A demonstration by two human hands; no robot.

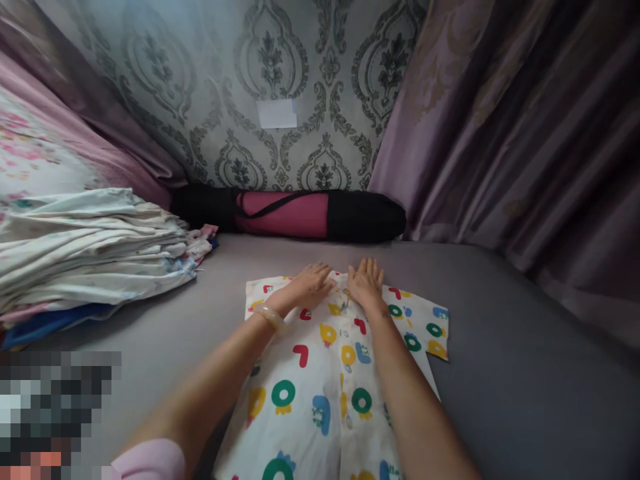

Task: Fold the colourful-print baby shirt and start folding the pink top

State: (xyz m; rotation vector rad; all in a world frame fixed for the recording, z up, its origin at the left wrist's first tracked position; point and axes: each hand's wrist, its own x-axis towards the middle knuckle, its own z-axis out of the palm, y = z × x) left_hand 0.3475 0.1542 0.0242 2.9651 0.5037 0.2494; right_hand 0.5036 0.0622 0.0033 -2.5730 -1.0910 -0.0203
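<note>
White cotton-looking cloth, printed with red, green, yellow and blue shapes, makes up the short-sleeved shirt lying face up on the grey surface. Its collar end points away from the person, a line of buttons runs down the middle, and the lower part leaves the view at the bottom edge. The left hand, with a pale bangle at the wrist, is flat with its fingers stretched out, just left of the collar. The right hand is just beside it on the other side, also flat, fingers extended past the shirt's top edge. Neither grips anything; the left is somewhat blurred, so I cannot tell how firmly it touches the cloth. A pile of pale cloths sits to the left, and a black and pink bag lies along the patterned wall, near the mauve curtain.
</note>
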